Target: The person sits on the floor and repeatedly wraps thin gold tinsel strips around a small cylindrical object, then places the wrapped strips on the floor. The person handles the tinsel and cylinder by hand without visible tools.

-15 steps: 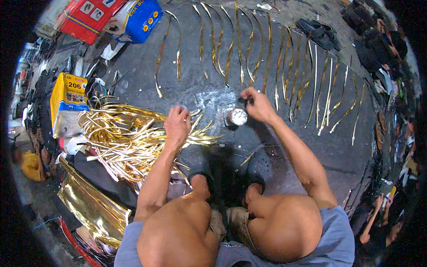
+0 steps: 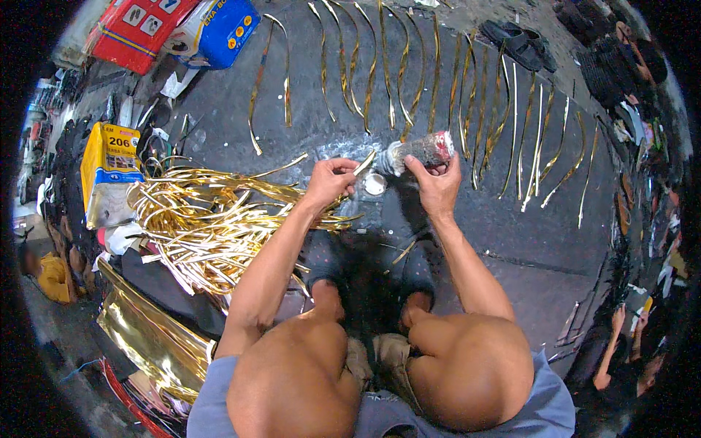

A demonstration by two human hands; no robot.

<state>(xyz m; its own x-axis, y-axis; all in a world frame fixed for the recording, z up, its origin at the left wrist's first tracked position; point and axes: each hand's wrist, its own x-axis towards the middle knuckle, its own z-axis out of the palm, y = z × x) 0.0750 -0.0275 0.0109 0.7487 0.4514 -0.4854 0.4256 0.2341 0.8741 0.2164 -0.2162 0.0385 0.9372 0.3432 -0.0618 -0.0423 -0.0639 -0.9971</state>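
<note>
My left hand (image 2: 332, 182) pinches one end of a narrow gold strip (image 2: 366, 162), whose pale side shows. Just right of it, my right hand (image 2: 437, 184) grips a small, grimy bottle (image 2: 426, 150) with a reddish-white base. The bottle lies tilted on its side in the air, its whitish neck pointing left near the strip. Below the neck, a round white disc like a lid (image 2: 374, 184) rests on the dark mat. A tangled heap of gold strips (image 2: 212, 230) lies beside my left forearm.
Several separate gold strips (image 2: 436, 73) lie in a row across the dark mat (image 2: 307, 139). A yellow-and-blue can (image 2: 113, 164) stands left; red (image 2: 139, 33) and blue (image 2: 223, 36) boxes are far left. Sandals (image 2: 520, 45) lie far right. A folded gold sheet (image 2: 150, 328) is near left.
My right hand has taken hold of the bottle, lifted it and tipped it sideways. My left hand has moved right and up from the heap with a gold strip.
</note>
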